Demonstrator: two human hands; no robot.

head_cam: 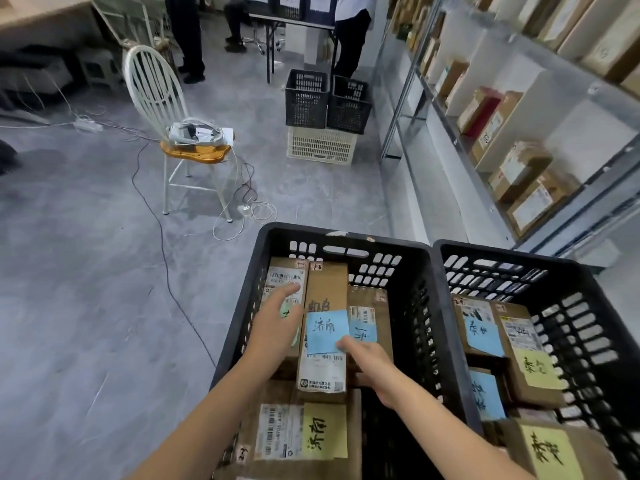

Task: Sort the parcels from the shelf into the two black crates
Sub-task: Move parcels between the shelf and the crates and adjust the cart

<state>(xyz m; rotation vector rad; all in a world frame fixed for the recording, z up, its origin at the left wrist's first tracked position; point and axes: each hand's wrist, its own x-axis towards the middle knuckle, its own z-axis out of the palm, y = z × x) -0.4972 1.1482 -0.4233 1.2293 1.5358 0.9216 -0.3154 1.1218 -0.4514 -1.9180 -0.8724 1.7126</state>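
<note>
Even, soft indoor light; wide-angle bowing at edges, slight overall blur.

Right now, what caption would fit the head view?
Left hand and right hand touch labelled parcels inside the left black crate.

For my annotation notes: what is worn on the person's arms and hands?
Nothing visible. The left hand and right hand have no gloves or rings; no sleeve, watch or bracelet shows up to the picture's edge.

The left hand (277, 323) covers most of the far-left brown cardboard parcel's (287, 268) label; the right black plastic crate (502, 251) is cut off by the bottom edge.
</note>
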